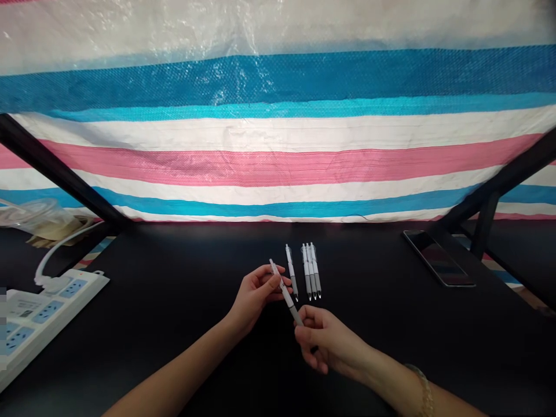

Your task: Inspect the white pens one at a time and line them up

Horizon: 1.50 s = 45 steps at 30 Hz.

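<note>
1. Although I watch from afar through the head camera, I see both bare hands sharing one slim white-and-grey plastic pen [284, 292], held slantwise above a matte black tabletop [174, 278].

2. The left hand [256, 292] pinches its white upper part between thumb and fingers, with the push-button end poking out beyond.

3. The right hand [324, 339] closes thumb and forefinger around the grey lower end, hiding the tip from me; its other fingers curl loosely. A pale bracelet [423, 388] circles that wrist.

4. To handle this pen well, I would keep both pinches light and in line with the barrel, so neither end bends or twists the other. The grey section should give the surer hold; the white plastic may be slicker.

5. Just right of the left fingertips lies a single white-and-grey pen [291, 272]; I cannot tell whether they touch. Beyond it, three matching pens [311, 271] lie side by side, silvery tips towards me.

6. Well apart, at right, lies a flat, glossy dark smartphone [438, 259]; at left, a boxy white power strip [52, 307] with pale blue sockets.

7. Behind hangs a crinkled, shiny woven-plastic sheet [260, 168], striped blue, pink and white.
</note>
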Motion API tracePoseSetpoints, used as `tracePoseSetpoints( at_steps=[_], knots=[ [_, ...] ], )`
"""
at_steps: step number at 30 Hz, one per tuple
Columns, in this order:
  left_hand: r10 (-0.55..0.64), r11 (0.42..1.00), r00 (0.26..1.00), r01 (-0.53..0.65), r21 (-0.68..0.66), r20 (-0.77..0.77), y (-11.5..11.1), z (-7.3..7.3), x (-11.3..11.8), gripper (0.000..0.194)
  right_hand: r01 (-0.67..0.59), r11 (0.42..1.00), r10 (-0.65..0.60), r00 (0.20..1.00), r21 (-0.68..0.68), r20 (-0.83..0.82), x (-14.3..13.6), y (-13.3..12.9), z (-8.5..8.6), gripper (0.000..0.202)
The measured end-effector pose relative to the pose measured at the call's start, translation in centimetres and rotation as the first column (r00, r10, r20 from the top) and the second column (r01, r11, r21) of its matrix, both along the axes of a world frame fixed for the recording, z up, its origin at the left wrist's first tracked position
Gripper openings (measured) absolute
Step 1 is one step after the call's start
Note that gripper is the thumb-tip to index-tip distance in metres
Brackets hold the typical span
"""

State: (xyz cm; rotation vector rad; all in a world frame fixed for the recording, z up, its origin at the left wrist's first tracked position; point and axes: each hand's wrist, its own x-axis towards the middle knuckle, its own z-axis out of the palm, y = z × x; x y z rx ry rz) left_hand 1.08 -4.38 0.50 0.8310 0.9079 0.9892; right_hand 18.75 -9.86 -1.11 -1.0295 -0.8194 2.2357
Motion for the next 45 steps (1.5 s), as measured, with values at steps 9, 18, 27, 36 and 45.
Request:
tracePoseSetpoints(
  at_steps=[9,18,27,36,45],
  knots=[
    [-0.044,0.999,0.994,0.042,0.021,0.099,0.0,-0.8,0.1,0.021,-0.051,0.998,0.05,0.998,-0.023,-0.041,0.0,0.2,-0.7,0.044],
    [-0.024,0.997,1.0,0.024,0.067,-0.011,-0.2,-0.1,0.2,0.038,-0.055,0.998,0.049,0.987,-0.035,-0.152,0.3,0.1,0.1,0.04],
    [-0.039,0.988,0.985,0.064,0.144,-0.168,-0.2,-0.2,0.2,0.037,-0.051,0.994,0.025,0.969,-0.099,-0.245,0.3,0.3,0.3,0.034],
    [-0.002,0.989,0.985,0.027,0.145,-0.173,-0.1,-0.2,0.2,0.038,-0.037,0.992,0.01,0.977,-0.12,-0.215,0.2,0.3,0.7,0.031],
    [-0.002,0.99,0.984,0.027,0.14,-0.178,0.0,-0.2,0.1,0.04,-0.026,0.993,-0.001,0.973,-0.115,-0.232,0.2,0.2,0.5,0.03]
  ],
)
